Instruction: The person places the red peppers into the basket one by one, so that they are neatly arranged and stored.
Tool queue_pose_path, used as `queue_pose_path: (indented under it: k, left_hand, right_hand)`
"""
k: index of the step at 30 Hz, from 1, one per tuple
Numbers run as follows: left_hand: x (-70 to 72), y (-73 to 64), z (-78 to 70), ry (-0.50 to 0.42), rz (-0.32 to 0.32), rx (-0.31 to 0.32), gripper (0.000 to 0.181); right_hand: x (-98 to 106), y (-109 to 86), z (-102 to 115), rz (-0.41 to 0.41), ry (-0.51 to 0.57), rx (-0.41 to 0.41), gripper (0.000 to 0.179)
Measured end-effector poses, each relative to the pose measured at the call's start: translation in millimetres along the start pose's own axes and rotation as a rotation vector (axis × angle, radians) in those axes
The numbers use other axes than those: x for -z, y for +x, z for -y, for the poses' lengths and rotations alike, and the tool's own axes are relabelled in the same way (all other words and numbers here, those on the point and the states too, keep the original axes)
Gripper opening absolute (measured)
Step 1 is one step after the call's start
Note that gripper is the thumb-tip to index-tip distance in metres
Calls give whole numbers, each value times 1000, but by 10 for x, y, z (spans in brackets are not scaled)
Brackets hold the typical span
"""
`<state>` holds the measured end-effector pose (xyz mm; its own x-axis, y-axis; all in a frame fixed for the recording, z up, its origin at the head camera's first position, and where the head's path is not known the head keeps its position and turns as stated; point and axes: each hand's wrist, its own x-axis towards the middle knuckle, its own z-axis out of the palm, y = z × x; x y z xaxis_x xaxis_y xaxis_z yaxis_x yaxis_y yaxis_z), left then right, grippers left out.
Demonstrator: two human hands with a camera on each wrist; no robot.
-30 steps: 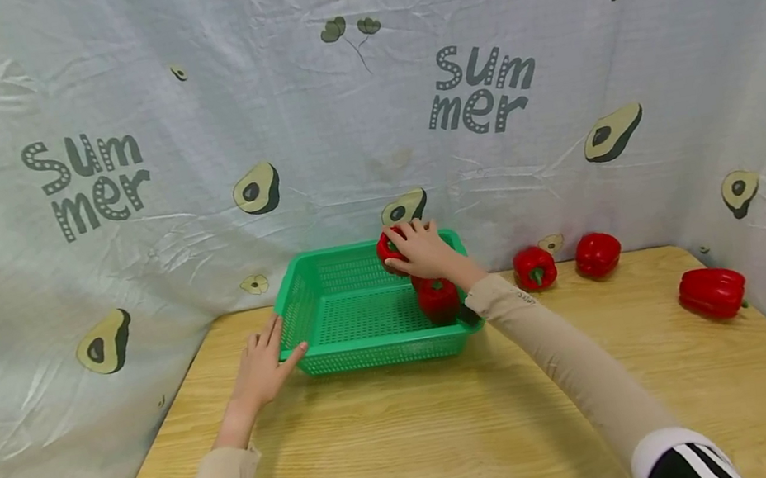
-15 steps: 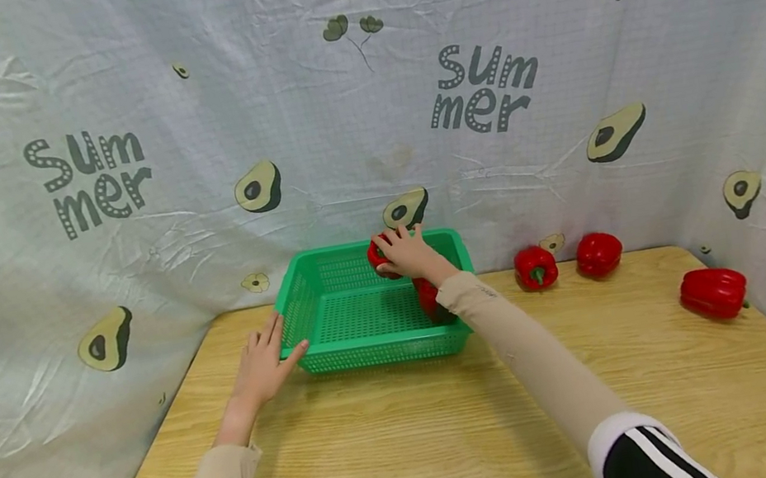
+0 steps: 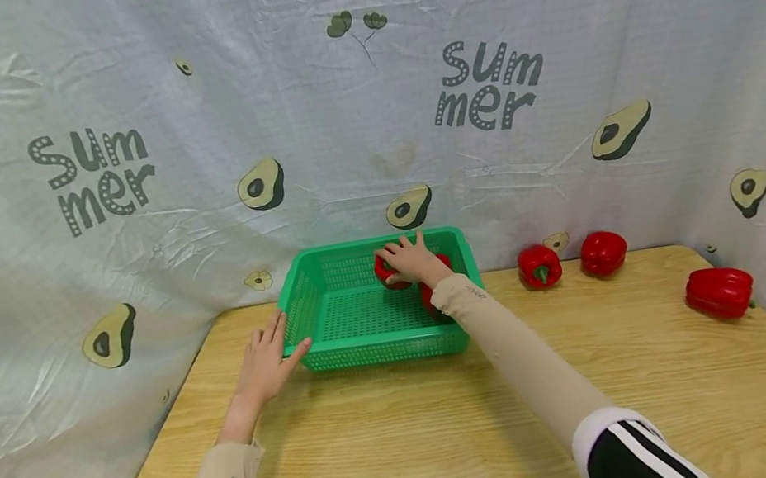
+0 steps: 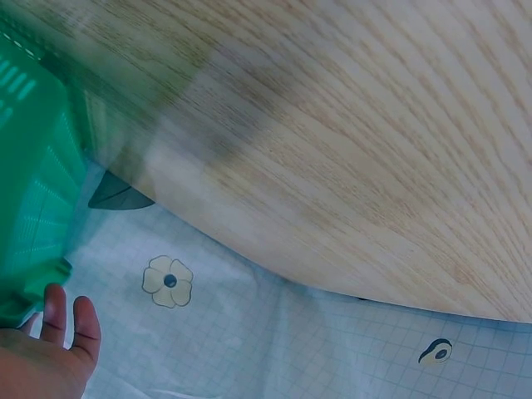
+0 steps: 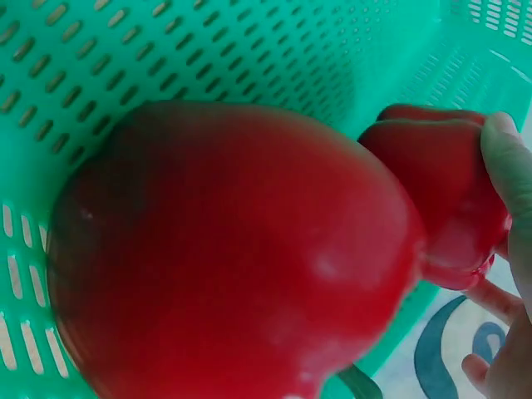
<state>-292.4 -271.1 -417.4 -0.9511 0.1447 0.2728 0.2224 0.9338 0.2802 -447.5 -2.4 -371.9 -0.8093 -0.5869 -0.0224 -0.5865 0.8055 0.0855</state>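
Note:
A green perforated basket [image 3: 381,350] stands at the back of the wooden table. My left hand [image 3: 262,368] rests at its left rim with fingers extended; in the left wrist view the fingers [image 4: 86,327] show at the basket's corner. My right hand [image 3: 415,261] reaches into the basket, gripping a red bell pepper [image 3: 385,270] toward the far side. In the right wrist view, thumb and fingers hold this pepper [image 5: 436,187] by its sides. Another red bell pepper [image 5: 241,249] looms large in the basket near that camera; in the head view my right wrist partly covers it.
On the table [image 3: 399,437], right of the basket, lie a red bell pepper [image 3: 539,267] with its stem facing me, a second pepper [image 3: 603,253] beside it, and a third pepper [image 3: 720,293] near the right edge. A patterned cloth [image 3: 301,101] hangs close behind.
My right hand has carried the held bell pepper slightly left, then lower into the basket. My left hand has stayed at the left rim.

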Motion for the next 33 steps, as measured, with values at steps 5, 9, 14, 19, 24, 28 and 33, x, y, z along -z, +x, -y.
queue_pose_path:
  k: [5, 9, 14, 19, 24, 28, 33]
  left_hand:
    - [-4, 10, -17, -7, 2, 1, 74]
    - [-12, 18, -24, -12, -1, -2, 74]
    - [-13, 26, -34, -13, -8, -3, 74]
    - [-7, 22, -37, -8, -4, -8, 74]
    - [-7, 12, -21, -4, -5, -10, 74]
    - [-8, 6, -10, 0, -7, -6, 74]
    - [-11, 10, -5, 2, -3, -3, 74]
  right_hand:
    - [-68, 11, -14, 19, -17, 15, 63]
    - [-105, 7, -22, 28, -31, 19, 63]
    - [-144, -19, -23, 41, -27, 32, 62]
    - [-177, -46, -6, 58, -20, 38, 59]
    - [-185, -43, 17, 58, -29, 32, 59]
    - [-172, -27, 28, 75, -83, 31, 64]
    - [-173, -15, 25, 62, -142, 30, 67]
